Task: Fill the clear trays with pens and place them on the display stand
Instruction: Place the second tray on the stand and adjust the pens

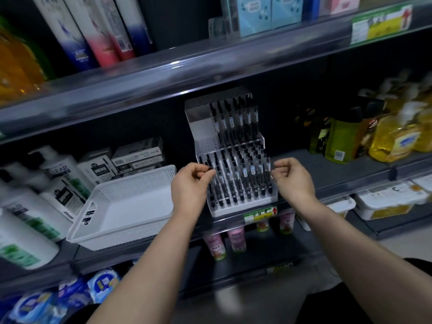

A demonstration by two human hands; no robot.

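Note:
A stepped clear display stand point(201, 134) stands on the middle shelf. On its upper step, a clear tray point(236, 120) holds several black pens upright. A second clear tray point(240, 183), also full of black pens, sits on the lower step. My left hand point(190, 183) pinches this lower tray's left edge with curled fingers. My right hand point(293, 180) pinches its right edge the same way. The left part of the upper step shows no tray.
A white perforated basket point(131, 204) lies left of the stand, with pen boxes point(138, 155) behind it. Shampoo bottles point(53, 183) crowd the far left. Yellow and green bottles point(374, 134) stand to the right. The upper shelf's edge point(187, 76) overhangs the stand.

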